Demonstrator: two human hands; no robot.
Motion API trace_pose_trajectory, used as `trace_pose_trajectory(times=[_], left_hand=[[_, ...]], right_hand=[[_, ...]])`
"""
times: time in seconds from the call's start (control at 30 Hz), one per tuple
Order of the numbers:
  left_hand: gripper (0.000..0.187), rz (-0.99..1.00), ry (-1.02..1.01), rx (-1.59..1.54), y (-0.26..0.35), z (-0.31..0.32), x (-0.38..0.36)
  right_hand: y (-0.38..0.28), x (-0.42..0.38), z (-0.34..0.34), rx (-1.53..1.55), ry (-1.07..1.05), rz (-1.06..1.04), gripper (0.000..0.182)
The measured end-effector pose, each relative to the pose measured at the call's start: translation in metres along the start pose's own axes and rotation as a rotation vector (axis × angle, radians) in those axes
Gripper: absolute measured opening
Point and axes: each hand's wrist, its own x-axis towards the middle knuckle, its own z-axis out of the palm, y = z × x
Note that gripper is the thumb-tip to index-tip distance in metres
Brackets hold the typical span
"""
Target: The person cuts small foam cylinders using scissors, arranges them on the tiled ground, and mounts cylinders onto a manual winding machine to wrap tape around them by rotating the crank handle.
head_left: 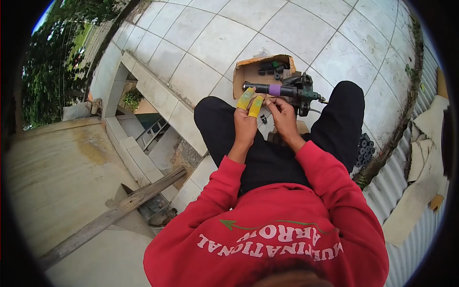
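- Evidently a fitting step: the left hand [246, 122], two fingers [256, 106] wrapped in yellow tape, and the right hand [283, 115] pinch something small I cannot make out.
- Both wrists angle toward twelve o'clock over the lap.
- At twelve o'clock lies the black tool [282, 90], with the cardboard box [248, 71] just beyond.
- Next probably needs fine alignment.

An outdoor work spot on a house terrace or flat roof: pale tiled floor [210, 43] beyond the hands, a low ledge [158, 95] to their left with a stairwell and trees [52, 71] past it, corrugated metal sheeting [420, 158] to their right.
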Motion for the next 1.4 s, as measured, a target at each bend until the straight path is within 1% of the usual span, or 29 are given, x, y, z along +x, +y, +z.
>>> trace_pose_trajectory(times=[0.03,0.1,0.13,0.2,0.23,0.3,0.43,0.5,0.53,0.6,0.63,0.7,0.73,0.8,0.93,1.0,1.03,1.1,1.2,1.33,1.4], left_hand=[[0.046,0.0,0.002,0.001,-0.001,0.0,0.0],[0.048,0.116,-0.053,0.121,-0.003,0.0,0.001],[0.048,0.116,-0.051,0.121,-0.001,0.002,0.001],[0.054,0.098,-0.047,0.077,0.001,0.005,0.001],[0.054,0.098,-0.047,0.076,0.003,0.007,0.001],[0.059,0.096,0.047,0.106,0.008,0.009,0.002],[0.061,0.129,0.106,0.203,0.011,0.015,0.001],[0.06,0.158,0.157,0.258,0.007,0.016,0.0],[0.06,0.156,0.155,0.258,0.007,0.016,-0.001],[0.059,0.139,0.183,0.266,0.009,0.014,0.0],[0.059,0.139,0.185,0.267,0.012,0.013,-0.001],[0.057,0.023,0.142,0.306,0.018,0.012,-0.002],[0.057,0.023,0.143,0.306,0.014,0.01,-0.001],[0.052,0.129,0.092,0.205,0.004,0.005,0.002],[0.054,0.112,0.056,0.181,0.011,0.008,0.001],[0.055,0.107,0.03,0.221,0.011,0.007,0.0],[0.055,0.107,0.03,0.221,0.011,0.008,0.0],[0.057,0.064,0.025,0.171,0.01,0.009,-0.001],[0.059,0.061,0.019,0.174,0.017,0.013,0.0],[0.06,0.094,0.03,0.138,0.014,0.012,0.003],[0.059,0.099,0.087,0.212,0.013,0.013,0.001]], right_hand=[[-0.001,0.0,0.0,0.0,-0.001,0.001,0.022],[-0.005,0.0,-0.002,-0.042,-0.038,-0.015,0.022],[-0.008,-0.001,-0.003,-0.042,-0.04,-0.014,0.022],[-0.013,-0.003,-0.005,-0.05,-0.067,0.073,0.021],[-0.012,-0.003,-0.005,-0.051,-0.067,0.073,0.021],[-0.008,-0.002,-0.004,-0.028,-0.077,0.013,0.02],[-0.005,-0.002,-0.005,-0.031,-0.055,0.056,0.019],[-0.008,-0.004,-0.004,-0.105,-0.003,-0.051,0.017],[-0.009,-0.005,-0.004,-0.105,-0.001,-0.049,0.017],[-0.011,-0.005,-0.003,-0.232,0.027,-0.16,0.015],[-0.013,-0.005,-0.003,-0.231,0.026,-0.161,0.015],[-0.017,-0.005,-0.003,-0.284,0.04,-0.146,0.016],[-0.015,-0.006,-0.003,-0.284,0.039,-0.146,0.016],[-0.011,-0.005,-0.002,-0.218,0.062,-0.093,0.018],[-0.012,-0.005,0.0,-0.177,0.053,-0.07,0.018],[-0.012,-0.005,-0.001,-0.157,0.038,-0.023,0.018],[-0.012,-0.005,-0.001,-0.157,0.039,-0.024,0.018],[-0.012,-0.004,0.0,-0.171,0.036,-0.126,0.018],[-0.012,-0.005,-0.004,-0.22,0.005,-0.145,0.018],[-0.017,-0.005,-0.003,-0.198,-0.012,-0.151,0.018],[-0.014,-0.005,-0.003,-0.144,-0.025,-0.111,0.018]])
